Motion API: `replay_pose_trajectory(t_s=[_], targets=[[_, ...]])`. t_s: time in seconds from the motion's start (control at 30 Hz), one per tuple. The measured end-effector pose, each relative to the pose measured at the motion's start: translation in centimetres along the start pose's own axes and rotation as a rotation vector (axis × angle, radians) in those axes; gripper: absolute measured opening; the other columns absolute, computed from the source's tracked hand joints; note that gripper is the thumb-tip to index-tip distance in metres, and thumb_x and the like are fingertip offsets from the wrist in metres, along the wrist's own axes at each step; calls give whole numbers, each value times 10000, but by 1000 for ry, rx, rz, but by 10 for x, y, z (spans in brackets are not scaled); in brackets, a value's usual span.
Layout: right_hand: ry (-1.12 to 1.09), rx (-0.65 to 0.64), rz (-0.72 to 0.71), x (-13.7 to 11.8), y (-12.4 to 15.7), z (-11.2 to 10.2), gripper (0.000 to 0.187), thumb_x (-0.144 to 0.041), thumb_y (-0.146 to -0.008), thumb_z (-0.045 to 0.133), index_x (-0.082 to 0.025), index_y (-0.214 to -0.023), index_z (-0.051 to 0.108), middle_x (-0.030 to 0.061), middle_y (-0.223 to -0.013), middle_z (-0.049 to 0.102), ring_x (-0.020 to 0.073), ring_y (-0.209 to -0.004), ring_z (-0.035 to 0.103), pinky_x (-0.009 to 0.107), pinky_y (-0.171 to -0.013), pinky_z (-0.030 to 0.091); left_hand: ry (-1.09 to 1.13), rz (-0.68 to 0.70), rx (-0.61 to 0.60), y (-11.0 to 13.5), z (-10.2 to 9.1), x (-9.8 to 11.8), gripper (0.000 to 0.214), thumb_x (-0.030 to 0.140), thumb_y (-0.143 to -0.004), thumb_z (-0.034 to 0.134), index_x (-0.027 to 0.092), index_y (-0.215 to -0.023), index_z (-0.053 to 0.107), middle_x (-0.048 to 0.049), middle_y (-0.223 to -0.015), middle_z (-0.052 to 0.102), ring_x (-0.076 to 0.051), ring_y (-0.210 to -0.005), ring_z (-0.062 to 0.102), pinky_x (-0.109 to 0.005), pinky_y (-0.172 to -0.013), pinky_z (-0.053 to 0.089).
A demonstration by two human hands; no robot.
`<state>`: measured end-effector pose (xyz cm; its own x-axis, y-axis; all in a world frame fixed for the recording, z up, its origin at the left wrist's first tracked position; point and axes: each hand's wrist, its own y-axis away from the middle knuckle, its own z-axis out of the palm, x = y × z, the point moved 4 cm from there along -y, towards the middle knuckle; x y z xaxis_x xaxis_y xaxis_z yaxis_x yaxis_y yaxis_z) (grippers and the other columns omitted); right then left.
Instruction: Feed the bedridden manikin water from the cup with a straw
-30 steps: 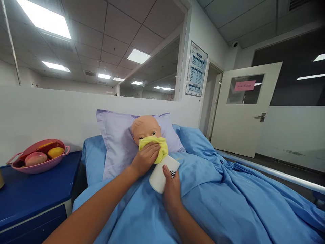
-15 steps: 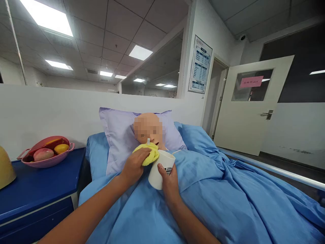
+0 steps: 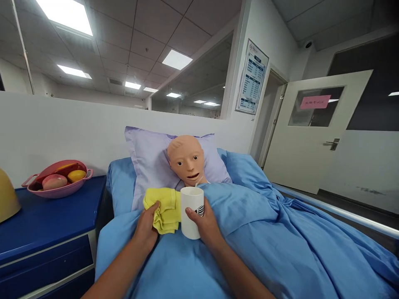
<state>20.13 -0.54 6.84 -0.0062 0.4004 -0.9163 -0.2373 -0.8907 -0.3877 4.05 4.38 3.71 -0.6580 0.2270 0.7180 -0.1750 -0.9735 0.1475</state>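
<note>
A folded yellow towel (image 3: 165, 211) is gripped at its left side by my left hand (image 3: 146, 228), the thumb lying on top of it. My right hand (image 3: 207, 222) wraps round a white cup (image 3: 189, 220) with a black striped mark, held upright over the bed. A thin pale straw (image 3: 198, 182) seems to rise from behind the cup's rim. The towel's right edge meets the cup or lies just behind it. Beyond both, a mannequin (image 3: 187, 160) lies with its head on a lilac pillow (image 3: 149, 158), mouth slightly parted, its body under a blue quilt (image 3: 249, 232).
To the left, a blue bedside cabinet (image 3: 62, 216) carries a pink basket (image 3: 59, 192) of fruit and a yellow rounded object (image 3: 8, 199). A bed rail (image 3: 343, 211) runs along the right side. Further back, a door (image 3: 311, 158) stands ajar.
My left hand has drawn the towel away from the mannequin's mouth, down and to the left, and now holds it from the side. The cup has moved slightly left and tilted upright.
</note>
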Motion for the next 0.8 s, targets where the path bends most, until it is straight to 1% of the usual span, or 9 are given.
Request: replay_pose_trajectory(t_s=[0.1, 0.17, 0.23, 0.37, 0.5, 0.63, 0.8], targets=[[-9, 17, 28, -2, 0, 1, 536, -466, -649, 751, -210, -1088, 580, 14, -858, 678, 208, -778, 614, 331, -686, 500, 125, -115, -94, -9, -15, -18, 367, 272, -833, 592, 93, -1153, 579, -136, -978, 728, -241, -906, 700, -344, -789, 589], [9, 19, 36, -1, 1, 0, 536, -469, -651, 750, -209, -1089, 582, 18, -866, 679, 211, -780, 616, 333, -687, 504, 174, -142, -170, -10, -21, -23, 381, 292, -844, 584, 98, -1171, 576, -132, -1002, 726, -243, -944, 690, -344, -823, 583], [24, 4, 44, 0, 1, 0, 521, -473, -668, 742, -212, -1086, 574, 17, -870, 672, 210, -777, 615, 329, -672, 509, 198, -147, -205, -9, -26, -25, 388, 284, -848, 582, 102, -1190, 573, -132, -1040, 718, -243, -973, 682, -346, -855, 574], [29, -31, 92, 2, 1, -1, 503, -474, -700, 726, -227, -1103, 554, 16, -888, 662, 205, -785, 619, 320, -666, 522, 206, -133, -190, -8, -32, -27, 389, 258, -852, 581, 115, -1213, 569, -134, -1090, 702, -241, -999, 672, -347, -883, 564], [0, 3, 125, 5, -2, -3, 538, -488, -687, 727, -222, -1129, 570, 29, -891, 678, 207, -766, 633, 323, -655, 533, 206, -103, -223, -6, -29, -26, 386, 258, -851, 585, 114, -1209, 574, -137, -1106, 695, -241, -1021, 662, -334, -889, 560], [-66, 29, 162, 9, -3, -4, 593, -489, -663, 749, -234, -1166, 566, 30, -900, 689, 211, -749, 650, 327, -644, 544, 204, -84, -224, -4, -28, -25, 384, 242, -851, 581, 107, -1210, 573, -143, -1101, 696, -251, -1029, 659, -360, -903, 553], [-125, 36, 182, 15, -3, -5, 562, -471, -703, 736, -248, -1185, 553, 32, -936, 694, 208, -782, 667, 319, -667, 548, 196, -85, -234, -4, -28, -25, 406, 252, -844, 594, 96, -1217, 567, -151, -1090, 699, -263, -1029, 658, -382, -912, 548]])
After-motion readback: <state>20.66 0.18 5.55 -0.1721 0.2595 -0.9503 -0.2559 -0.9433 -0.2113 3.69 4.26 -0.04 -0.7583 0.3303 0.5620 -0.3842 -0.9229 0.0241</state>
